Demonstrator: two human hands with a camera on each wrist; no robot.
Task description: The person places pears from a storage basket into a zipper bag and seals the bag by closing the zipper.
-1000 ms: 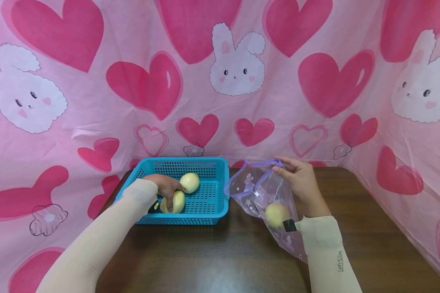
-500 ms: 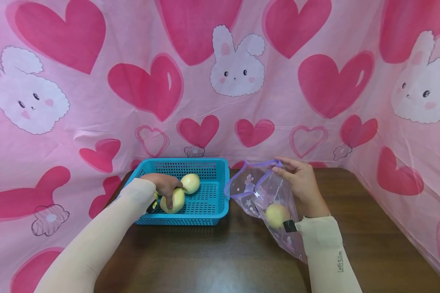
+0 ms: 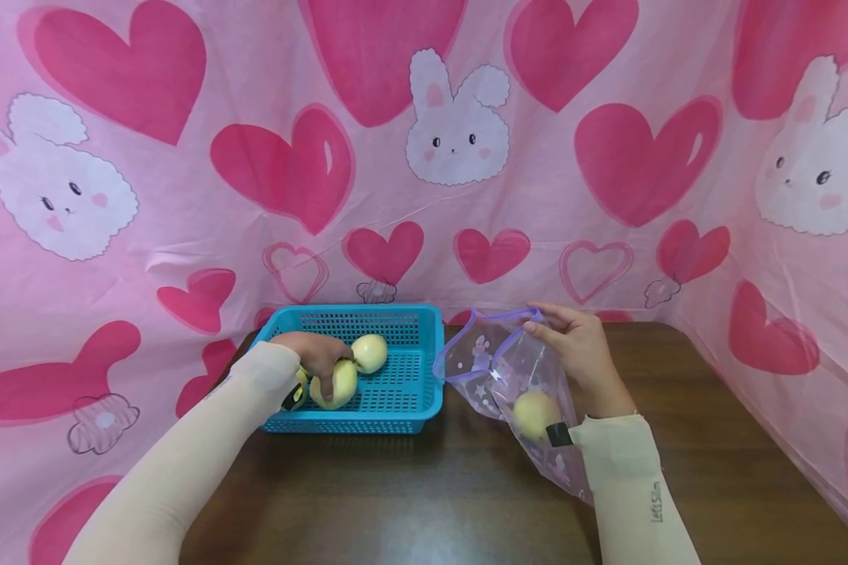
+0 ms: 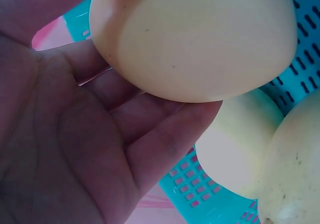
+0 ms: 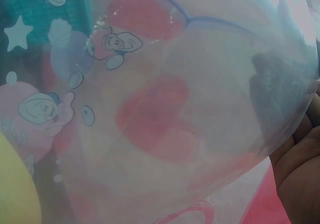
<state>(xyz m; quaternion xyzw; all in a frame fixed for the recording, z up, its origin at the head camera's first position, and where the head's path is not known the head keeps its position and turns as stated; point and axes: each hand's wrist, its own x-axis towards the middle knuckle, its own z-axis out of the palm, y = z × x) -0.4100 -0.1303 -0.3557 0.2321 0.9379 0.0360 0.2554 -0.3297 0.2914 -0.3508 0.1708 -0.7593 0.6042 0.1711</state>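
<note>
Left hand [image 3: 316, 357] is in the blue basket [image 3: 403, 410], its grip curled round a yellow apple [image 3: 334, 384] near the front wall; open bench [image 3: 410, 502] lies between basket and bag [image 3: 495, 369]. Right hand [image 3: 579, 345] pinches the bag's rim, one apple inside. The left wrist view shows two more apples under the palm. Since a second ago, the gripped apple sits slightly higher.

basket [image 3: 396, 396] on table [image 3: 410, 494] at left, two pears [image 3: 369, 352] inside it, left hand [image 3: 316, 355] over the nearer one, bag [image 3: 509, 377] just right of basket, right hand [image 3: 579, 349] at its rim, one pear [image 3: 535, 413] in bag
</note>
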